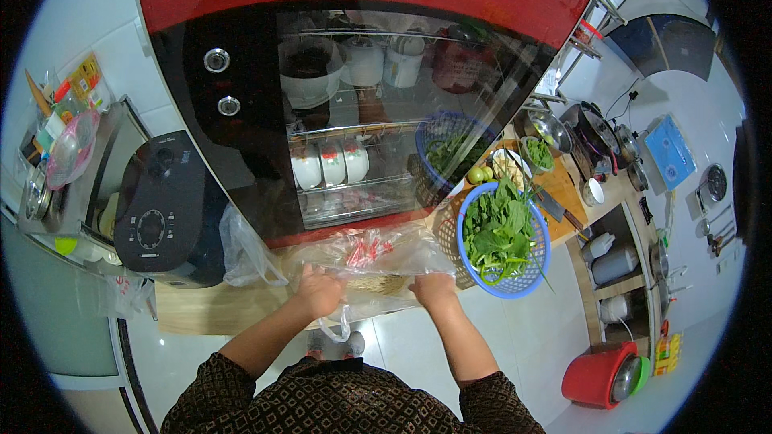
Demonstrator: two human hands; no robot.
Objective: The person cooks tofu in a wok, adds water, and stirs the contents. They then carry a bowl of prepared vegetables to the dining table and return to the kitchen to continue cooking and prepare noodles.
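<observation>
A clear plastic bag (416, 250) with red printing lies on the wooden counter (211, 310) before me. Through its opening I see dried noodles (380, 284), thin and pale, though the film hides part of them. My left hand (321, 292) grips the bag's left edge, with a loose plastic handle dangling below it. At the opposite edge my right hand (435, 290) has its fingers curled around the film. Just right of that hand stands a blue plastic basket (544, 253) filled with leafy greens (497, 226).
A red and black dish cabinet (241, 163) with a glass door rises behind the bag. To the left sits a black rice cooker (163, 211) beside a crumpled plastic bag (247, 247). A kitchen knife (558, 208) lies on a cutting board (558, 181) at right, near two green fruits (479, 175).
</observation>
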